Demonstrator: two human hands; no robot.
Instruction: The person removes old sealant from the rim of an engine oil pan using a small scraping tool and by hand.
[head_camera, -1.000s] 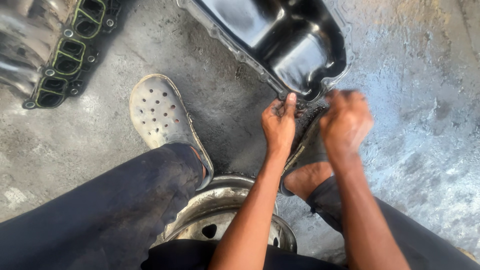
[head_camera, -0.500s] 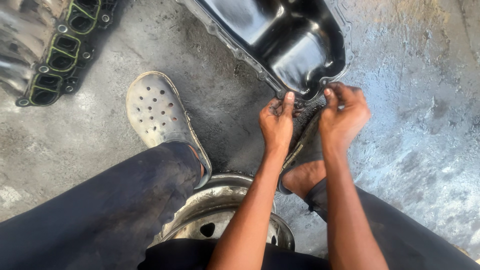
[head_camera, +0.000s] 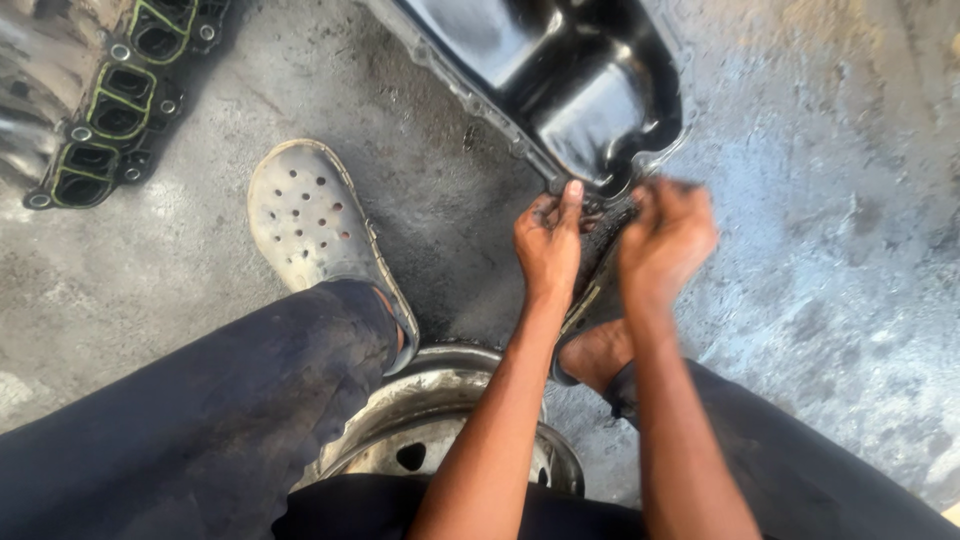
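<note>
The black metal pan (head_camera: 560, 80) lies hollow side up on the concrete floor (head_camera: 830, 250), its near corner at both hands. The left hand (head_camera: 548, 245) pinches the rim there; the right hand (head_camera: 665, 235) is blurred, so I cannot tell its grip. The greasy rim could slip from the fingers or nick them.

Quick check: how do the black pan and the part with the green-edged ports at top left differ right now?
The pan is glossy black, an open basin; the ported part is dull, with a row of green-ringed openings. The pan lies at top centre, its near corner at both hands, left hand and right hand; the ported part lies untouched at top left. Both rest on the concrete floor.
</note>
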